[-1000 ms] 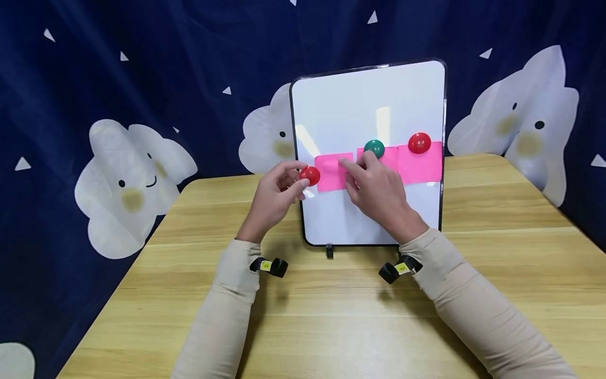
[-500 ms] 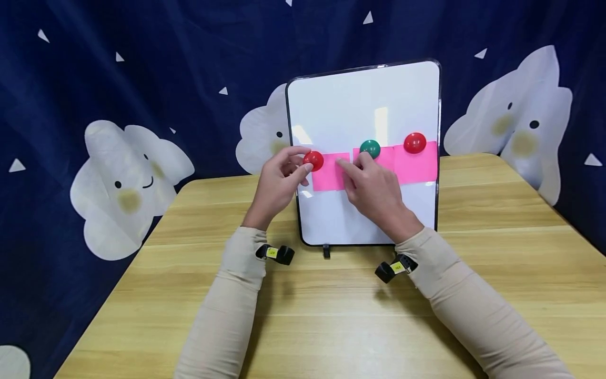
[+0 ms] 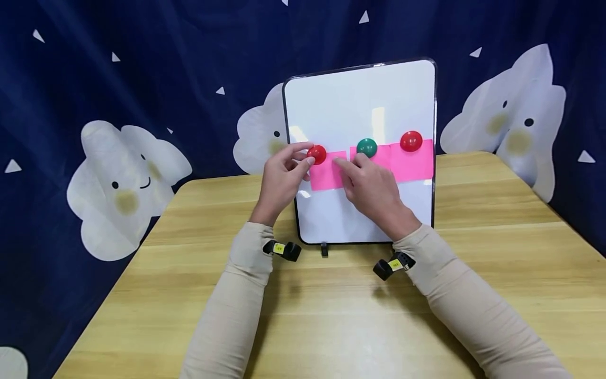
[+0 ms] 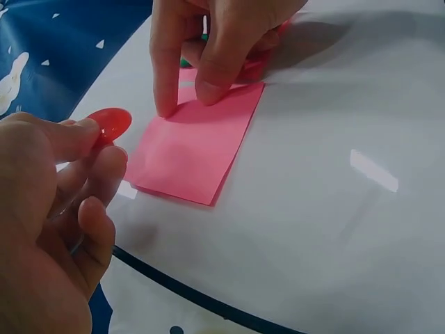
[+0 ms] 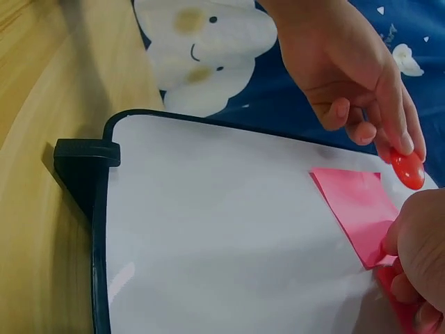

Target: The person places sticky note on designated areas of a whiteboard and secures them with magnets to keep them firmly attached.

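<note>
My left hand [image 3: 280, 181] pinches a glossy red round magnet [image 3: 317, 155] between thumb and fingertips, at the upper left corner of the left pink paper note [image 3: 326, 178]. In the left wrist view this magnet [image 4: 115, 124] stands off the board, beside the note [image 4: 184, 156]. My right hand [image 3: 374, 190] presses that note against the whiteboard [image 3: 350, 105] with index finger and thumb near its right edge. A green magnet [image 3: 366, 146] sits on top of the middle note [image 3: 384, 158], partly behind my right hand. Another red magnet [image 3: 411, 140] sits on the right note [image 3: 416, 167].
The black-framed whiteboard stands tilted on the wooden table [image 3: 331, 326], on small black feet [image 3: 324, 250]. Behind it hangs a dark blue curtain [image 3: 189, 63] printed with clouds. Each wrist wears a black strap with a small camera [image 3: 292, 251].
My left hand has moved up and right with the red magnet, from beside the left note to its upper left corner. The right hand stays on the note. The view has shifted slightly.
</note>
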The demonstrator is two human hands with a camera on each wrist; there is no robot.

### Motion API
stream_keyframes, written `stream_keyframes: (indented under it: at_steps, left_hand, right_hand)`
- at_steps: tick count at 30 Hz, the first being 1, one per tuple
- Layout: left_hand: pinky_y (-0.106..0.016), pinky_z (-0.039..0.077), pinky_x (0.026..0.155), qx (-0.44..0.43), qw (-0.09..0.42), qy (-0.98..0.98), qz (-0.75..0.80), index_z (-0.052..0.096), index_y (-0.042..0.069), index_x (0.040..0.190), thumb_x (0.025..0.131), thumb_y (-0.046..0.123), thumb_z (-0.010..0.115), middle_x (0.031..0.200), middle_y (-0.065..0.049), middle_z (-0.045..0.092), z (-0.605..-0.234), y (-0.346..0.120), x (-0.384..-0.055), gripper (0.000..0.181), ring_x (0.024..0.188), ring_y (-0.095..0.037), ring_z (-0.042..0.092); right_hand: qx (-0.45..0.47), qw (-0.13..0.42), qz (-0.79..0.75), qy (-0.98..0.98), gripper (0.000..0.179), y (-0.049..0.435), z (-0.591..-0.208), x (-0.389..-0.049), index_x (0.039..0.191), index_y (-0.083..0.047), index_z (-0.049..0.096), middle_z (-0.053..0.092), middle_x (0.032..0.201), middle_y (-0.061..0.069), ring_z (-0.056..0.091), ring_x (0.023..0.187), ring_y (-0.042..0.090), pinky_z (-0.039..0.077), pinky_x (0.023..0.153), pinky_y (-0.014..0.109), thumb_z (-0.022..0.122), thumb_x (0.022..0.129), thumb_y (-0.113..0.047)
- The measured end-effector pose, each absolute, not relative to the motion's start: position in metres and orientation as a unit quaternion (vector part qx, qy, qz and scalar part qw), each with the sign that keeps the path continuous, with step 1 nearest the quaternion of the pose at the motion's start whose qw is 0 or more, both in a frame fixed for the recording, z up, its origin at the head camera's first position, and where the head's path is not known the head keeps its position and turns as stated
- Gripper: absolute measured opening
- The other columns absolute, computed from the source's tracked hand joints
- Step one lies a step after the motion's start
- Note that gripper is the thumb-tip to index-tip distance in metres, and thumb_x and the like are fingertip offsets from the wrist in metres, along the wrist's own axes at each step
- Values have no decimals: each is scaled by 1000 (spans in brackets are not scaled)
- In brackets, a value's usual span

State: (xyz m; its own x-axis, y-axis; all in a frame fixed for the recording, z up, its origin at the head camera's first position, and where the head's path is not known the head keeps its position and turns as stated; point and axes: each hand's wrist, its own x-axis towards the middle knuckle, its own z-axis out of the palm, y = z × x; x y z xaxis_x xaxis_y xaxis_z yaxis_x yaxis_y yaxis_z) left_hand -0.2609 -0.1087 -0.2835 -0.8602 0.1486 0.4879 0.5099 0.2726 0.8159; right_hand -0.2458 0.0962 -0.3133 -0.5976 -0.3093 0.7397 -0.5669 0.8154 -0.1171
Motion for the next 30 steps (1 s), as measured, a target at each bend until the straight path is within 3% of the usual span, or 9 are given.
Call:
stream_keyframes:
  at_steps: [7,30]
  left_hand:
    - [-33,58,71,-198,151,-789,-561,70,17,126,96,15,69,95,-3,65,-282,-101,-262,30,74,-23,65]
    - [-31,56,67,-161,162,-808,-544,71,20,124,96,17,70,90,0,68,-277,-87,-265,29,74,-21,62]
  right_hand:
    - [243,362,186,-880,41,100,-314,-244,127,-10,69,56,81,13,51,57,22,49,51,34,76,87,-12]
    - [245,384,177,-873,38,99,-314,-249,127,-12,69,59,80,12,50,53,21,47,48,34,74,89,-13]
